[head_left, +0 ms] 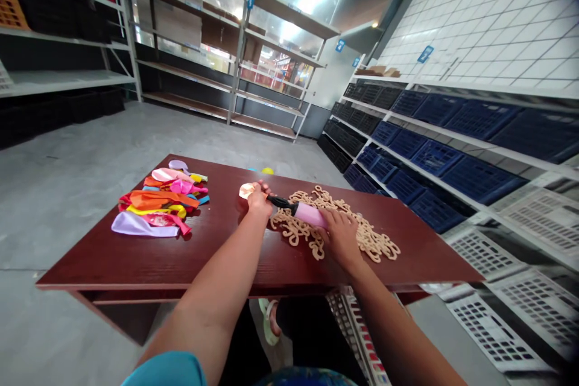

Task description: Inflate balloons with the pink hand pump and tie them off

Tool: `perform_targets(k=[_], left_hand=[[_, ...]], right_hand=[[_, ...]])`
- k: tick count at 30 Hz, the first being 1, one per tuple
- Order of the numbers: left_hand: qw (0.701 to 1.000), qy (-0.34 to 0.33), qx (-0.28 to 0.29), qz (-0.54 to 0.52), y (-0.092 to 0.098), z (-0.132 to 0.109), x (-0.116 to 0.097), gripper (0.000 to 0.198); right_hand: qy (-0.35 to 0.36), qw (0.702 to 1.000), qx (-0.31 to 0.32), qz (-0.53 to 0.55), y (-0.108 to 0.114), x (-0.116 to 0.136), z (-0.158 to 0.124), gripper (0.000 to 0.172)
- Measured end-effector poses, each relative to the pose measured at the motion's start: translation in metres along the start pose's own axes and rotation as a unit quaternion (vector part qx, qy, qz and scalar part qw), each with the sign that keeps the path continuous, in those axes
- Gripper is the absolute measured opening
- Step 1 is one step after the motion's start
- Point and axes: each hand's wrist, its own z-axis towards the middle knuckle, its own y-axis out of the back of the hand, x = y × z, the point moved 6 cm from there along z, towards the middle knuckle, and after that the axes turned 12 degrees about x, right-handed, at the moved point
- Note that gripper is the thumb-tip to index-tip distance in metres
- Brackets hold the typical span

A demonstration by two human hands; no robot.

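My right hand (342, 235) is wrapped round the pink barrel of a balloon hand pump (310, 215), which lies nearly level over the table with its black nozzle pointing left. At the nozzle's end, my left hand (259, 198) has its fingers closed on a small pale peach balloon (245, 191); whether its neck sits over the nozzle is hidden by the fingers. Beneath and around the pump spreads a heap of beige looped pieces (375, 244), like thick rubber rings. On the left of the table lies a pile of uninflated balloons (158, 199) in several colours.
The dark red table (217, 259) stands in front of me. A white crate (357, 332) is under its front edge at right. Shelves with blue crates (434, 157) line the right side, and metal shelving (235, 60) stands behind. A yellow round object (268, 170) shows past the far edge.
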Motion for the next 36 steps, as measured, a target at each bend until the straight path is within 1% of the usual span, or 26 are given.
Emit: perform_targets(k=[4, 7, 11, 15, 17, 19, 21, 23, 24, 27, 30, 33, 36], left_hand=[[1.000, -0.007, -0.011, -0.005, 0.001, 0.001, -0.005, 0.019], [1.000, -0.008, 0.001, -0.016, 0.000, 0.003, -0.010, 0.023], [0.997, -0.030, 0.059, -0.040, -0.008, 0.001, -0.023, 0.029], [0.992, -0.052, 0.110, -0.034, -0.019, -0.005, -0.039, 0.049], [0.989, -0.063, 0.133, -0.034, -0.024, -0.007, -0.045, 0.054], [0.983, -0.076, 0.160, -0.039, -0.027, -0.006, -0.048, 0.049], [0.980, -0.086, 0.176, -0.034, -0.027, -0.004, -0.049, 0.034], [0.980, -0.080, 0.180, -0.017, -0.026, -0.002, -0.046, 0.020], [0.981, -0.074, 0.180, -0.007, -0.025, -0.001, -0.044, 0.016], [0.980, -0.063, 0.188, 0.032, -0.026, -0.001, -0.039, 0.013], [0.974, -0.081, 0.199, 0.072, -0.033, -0.007, -0.038, 0.013], [0.972, -0.114, 0.185, 0.094, -0.043, -0.012, -0.042, 0.015], [0.974, -0.140, 0.130, 0.125, -0.050, -0.012, -0.047, 0.015]], right_hand=[[0.027, 1.000, 0.008, 0.011, 0.002, 0.010, 0.010, 0.042], [0.054, 0.998, 0.015, 0.017, 0.002, 0.010, 0.019, 0.043], [0.092, 0.995, 0.021, 0.031, -0.003, 0.002, 0.035, 0.046], [0.143, 0.986, 0.029, 0.076, -0.014, -0.003, 0.057, 0.051], [0.160, 0.982, 0.021, 0.094, -0.020, -0.005, 0.069, 0.053], [0.164, 0.982, 0.016, 0.097, -0.026, -0.006, 0.079, 0.058], [0.157, 0.983, 0.019, 0.094, -0.035, -0.010, 0.089, 0.063], [0.142, 0.985, 0.028, 0.092, -0.044, -0.016, 0.095, 0.061], [0.133, 0.986, 0.031, 0.094, -0.049, -0.019, 0.097, 0.058], [0.111, 0.987, 0.028, 0.110, -0.062, -0.027, 0.098, 0.049], [0.109, 0.986, 0.010, 0.126, -0.067, -0.028, 0.097, 0.049], [0.113, 0.984, 0.001, 0.141, -0.067, -0.024, 0.095, 0.049], [0.110, 0.979, -0.001, 0.171, -0.064, -0.020, 0.095, 0.052]])
